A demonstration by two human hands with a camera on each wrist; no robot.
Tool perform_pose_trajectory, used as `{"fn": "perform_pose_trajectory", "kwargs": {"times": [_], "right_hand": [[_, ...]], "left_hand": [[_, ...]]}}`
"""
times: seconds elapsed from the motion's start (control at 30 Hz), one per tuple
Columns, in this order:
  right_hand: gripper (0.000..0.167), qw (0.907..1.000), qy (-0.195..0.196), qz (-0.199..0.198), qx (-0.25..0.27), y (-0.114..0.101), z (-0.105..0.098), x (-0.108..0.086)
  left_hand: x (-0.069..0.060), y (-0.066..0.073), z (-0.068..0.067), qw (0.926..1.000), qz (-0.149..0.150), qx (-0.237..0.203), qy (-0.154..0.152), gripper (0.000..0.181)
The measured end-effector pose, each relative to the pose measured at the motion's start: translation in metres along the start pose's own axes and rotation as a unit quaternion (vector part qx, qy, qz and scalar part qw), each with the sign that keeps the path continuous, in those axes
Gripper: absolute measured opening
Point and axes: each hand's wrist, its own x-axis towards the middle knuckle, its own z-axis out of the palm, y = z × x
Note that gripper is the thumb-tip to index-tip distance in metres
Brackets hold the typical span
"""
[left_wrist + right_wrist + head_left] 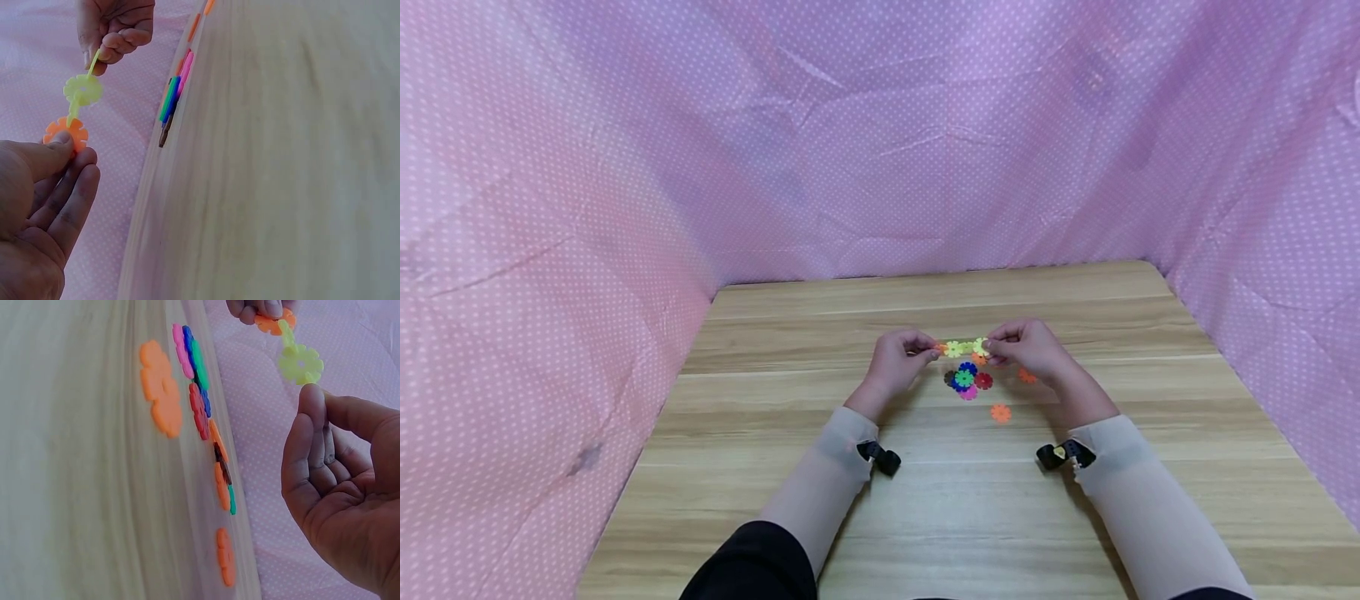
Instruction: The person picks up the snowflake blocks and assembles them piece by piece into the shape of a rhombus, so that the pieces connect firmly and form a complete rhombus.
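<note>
My left hand [895,364] pinches an orange snowflake disc [76,135] between thumb and fingers. Slotted onto it is a short chain of yellow snowflake discs [83,90], some turned edge-on. At the chain's far end my right hand [1036,350] pinches a yellow snowflake disc [94,62], mostly covered by the fingertips in the right wrist view. The chain hangs between both hands above the wooden table [925,500]. Below it lies a loose cluster of discs, with a green disc [963,378], a red disc [983,381] and a pink disc [182,351] among them.
A single orange disc [1001,413] lies nearer me than the cluster. Another orange disc [1027,376] sits beneath the right hand. Pink dotted cloth [880,167] hangs behind the table and along both sides.
</note>
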Motion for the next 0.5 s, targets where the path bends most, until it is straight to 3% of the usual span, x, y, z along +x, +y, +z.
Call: {"fn": "perform_pose_trajectory", "kwargs": {"times": [0.3, 0.5], "right_hand": [[0.024, 0.9999, -0.012, 0.001, 0.007, -0.0001, 0.0033, -0.0007], [0.024, 1.0, -0.004, 0.002, -0.003, 0.0013, 0.003, 0.0007]], "left_hand": [[0.0002, -0.0004, 0.0015, 0.9995, 0.017, 0.026, -0.001, 0.008], [-0.0009, 0.0012, -0.0017, 0.9995, 0.009, 0.002, -0.03, 0.006]]}}
